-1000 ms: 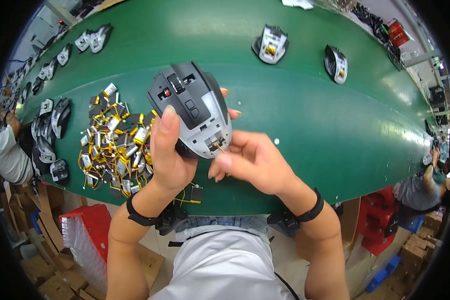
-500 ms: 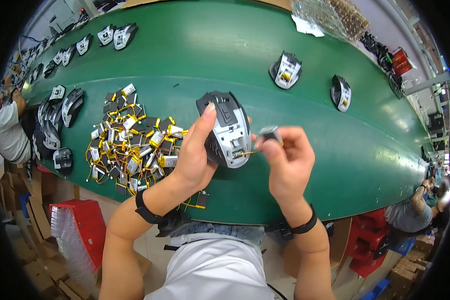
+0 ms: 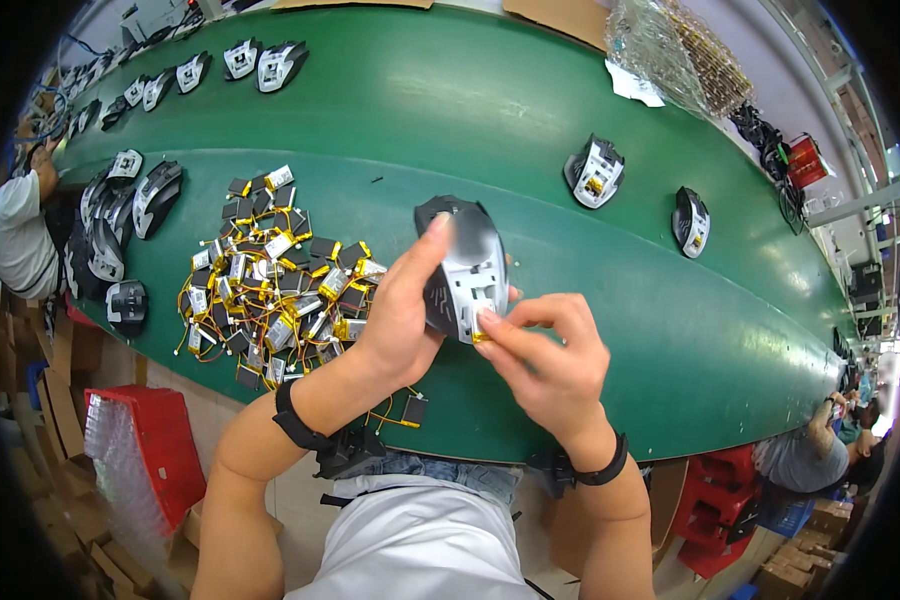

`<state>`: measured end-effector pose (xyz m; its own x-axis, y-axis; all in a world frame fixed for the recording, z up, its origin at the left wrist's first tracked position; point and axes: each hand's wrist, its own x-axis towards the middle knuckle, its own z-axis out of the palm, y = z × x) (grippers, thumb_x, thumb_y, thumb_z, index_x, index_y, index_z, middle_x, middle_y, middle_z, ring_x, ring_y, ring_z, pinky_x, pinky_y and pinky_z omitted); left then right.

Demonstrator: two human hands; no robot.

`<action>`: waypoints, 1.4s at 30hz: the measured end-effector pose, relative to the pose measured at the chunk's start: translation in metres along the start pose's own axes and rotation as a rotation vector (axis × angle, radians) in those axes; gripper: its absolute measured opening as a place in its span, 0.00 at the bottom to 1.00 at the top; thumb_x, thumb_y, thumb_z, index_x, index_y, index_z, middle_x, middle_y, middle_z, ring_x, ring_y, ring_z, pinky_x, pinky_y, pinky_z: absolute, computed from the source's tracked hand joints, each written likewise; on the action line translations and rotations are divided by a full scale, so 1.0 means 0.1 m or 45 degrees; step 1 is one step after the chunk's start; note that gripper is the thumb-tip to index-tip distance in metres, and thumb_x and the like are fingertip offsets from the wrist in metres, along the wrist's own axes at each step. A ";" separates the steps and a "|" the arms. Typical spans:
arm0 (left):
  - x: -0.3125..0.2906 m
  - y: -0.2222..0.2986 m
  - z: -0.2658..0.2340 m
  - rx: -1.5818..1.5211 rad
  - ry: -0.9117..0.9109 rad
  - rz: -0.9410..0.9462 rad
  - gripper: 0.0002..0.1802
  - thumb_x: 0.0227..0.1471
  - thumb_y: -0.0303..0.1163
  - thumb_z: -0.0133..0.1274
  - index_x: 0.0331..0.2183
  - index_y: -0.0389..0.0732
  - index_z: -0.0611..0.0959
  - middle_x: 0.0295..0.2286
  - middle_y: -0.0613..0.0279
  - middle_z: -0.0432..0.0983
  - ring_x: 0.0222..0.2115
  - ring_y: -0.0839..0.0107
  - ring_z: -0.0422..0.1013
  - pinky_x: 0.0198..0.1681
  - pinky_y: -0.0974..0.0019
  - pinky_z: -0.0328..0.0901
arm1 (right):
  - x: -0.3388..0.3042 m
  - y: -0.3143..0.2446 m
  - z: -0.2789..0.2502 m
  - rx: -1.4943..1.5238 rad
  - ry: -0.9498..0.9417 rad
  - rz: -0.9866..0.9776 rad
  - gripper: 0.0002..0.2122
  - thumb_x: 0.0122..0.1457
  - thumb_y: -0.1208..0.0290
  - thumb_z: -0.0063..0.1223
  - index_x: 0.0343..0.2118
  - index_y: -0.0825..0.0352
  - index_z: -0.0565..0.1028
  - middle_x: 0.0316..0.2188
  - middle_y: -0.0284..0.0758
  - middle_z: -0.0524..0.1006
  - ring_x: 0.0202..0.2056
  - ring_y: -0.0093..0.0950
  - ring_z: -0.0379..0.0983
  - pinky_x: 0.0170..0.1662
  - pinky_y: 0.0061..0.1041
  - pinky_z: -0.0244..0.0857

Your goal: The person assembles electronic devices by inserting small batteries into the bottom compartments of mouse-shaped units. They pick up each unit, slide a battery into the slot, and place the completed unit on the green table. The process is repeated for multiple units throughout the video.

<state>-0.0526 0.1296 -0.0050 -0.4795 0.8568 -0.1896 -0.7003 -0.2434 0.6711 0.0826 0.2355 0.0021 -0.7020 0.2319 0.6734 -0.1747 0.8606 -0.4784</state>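
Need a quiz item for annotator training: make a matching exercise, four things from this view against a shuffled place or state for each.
Things:
1. left hand
2. right hand
3. battery pile
4. red crate

Places or states:
A. below the table edge, toward the picture's lower left
B. touching a small battery at the near end of the mouse
C. gripping the grey-and-black computer mouse by its side
D. lying loose on the green table, left of the held mouse

Pairs: 1-C, 2-B, 3-D, 4-A
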 end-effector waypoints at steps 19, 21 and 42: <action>-0.01 -0.02 0.02 0.135 0.058 -0.065 0.25 0.64 0.50 0.37 0.45 0.39 0.75 0.36 0.50 0.79 0.32 0.60 0.78 0.38 0.60 0.74 | -0.02 0.01 -0.02 0.058 0.042 -0.051 0.10 0.40 0.83 0.69 0.27 0.69 0.77 0.27 0.34 0.77 0.28 0.30 0.76 0.31 0.26 0.70; -0.02 -0.06 0.03 0.109 0.058 -0.041 0.25 0.64 0.50 0.37 0.46 0.40 0.74 0.37 0.49 0.79 0.34 0.61 0.78 0.39 0.59 0.74 | -0.04 -0.04 0.06 0.008 0.143 -0.014 0.10 0.40 0.82 0.69 0.26 0.68 0.77 0.25 0.34 0.76 0.26 0.31 0.74 0.31 0.26 0.71; 0.01 0.05 -0.01 -0.209 0.179 0.017 0.28 0.63 0.53 0.35 0.46 0.40 0.76 0.39 0.48 0.78 0.37 0.52 0.77 0.41 0.54 0.73 | -0.09 -0.25 0.11 -0.455 -0.112 -0.118 0.22 0.39 0.82 0.52 0.42 0.68 0.80 0.46 0.32 0.77 0.35 0.28 0.69 0.38 0.27 0.61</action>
<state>-0.0567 0.1286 -0.0022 -0.5504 0.7840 -0.2870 -0.7644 -0.3351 0.5508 0.0860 0.2072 0.0019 -0.7540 0.1188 0.6461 0.0005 0.9836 -0.1802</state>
